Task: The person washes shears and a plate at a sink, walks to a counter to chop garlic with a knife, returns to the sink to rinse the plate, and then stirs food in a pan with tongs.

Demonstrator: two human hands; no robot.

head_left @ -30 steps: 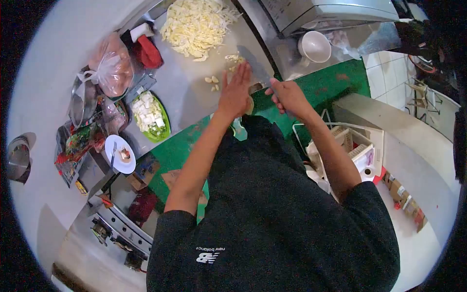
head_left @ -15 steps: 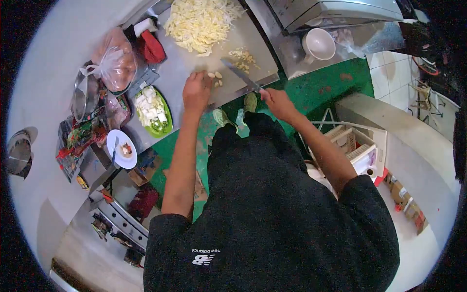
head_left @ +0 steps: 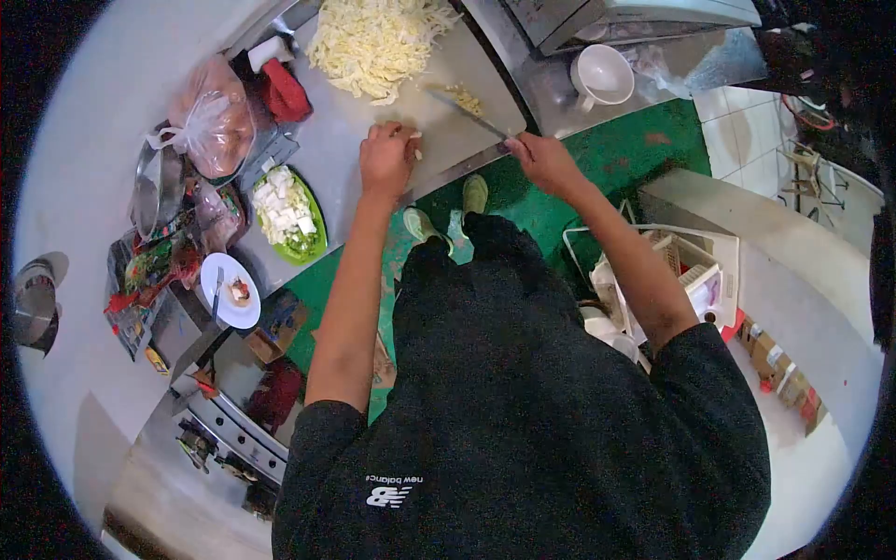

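Note:
My right hand (head_left: 549, 164) is wrapped round the handle of a knife (head_left: 473, 119). Its long blade points to the upper left and lies beside a small heap of chopped garlic (head_left: 464, 98) on the metal counter. My left hand (head_left: 386, 161) is closed at the counter, its fingers curled over pale garlic cloves (head_left: 417, 153), partly hidden by the fingertips. Beyond both hands lies a large pile of shredded cabbage (head_left: 373, 47).
A green tray (head_left: 320, 245) of cut white pieces stands left of my left arm. Beyond it are a knotted plastic bag (head_left: 213, 126), a red cloth (head_left: 283, 91) and a white plate (head_left: 249, 311) with a fork. A white cup (head_left: 602, 77) stands at the right.
My left hand has moved right and closed over the garlic cloves. The knife has shifted slightly right and down, and the chopped garlic now forms a tighter heap.

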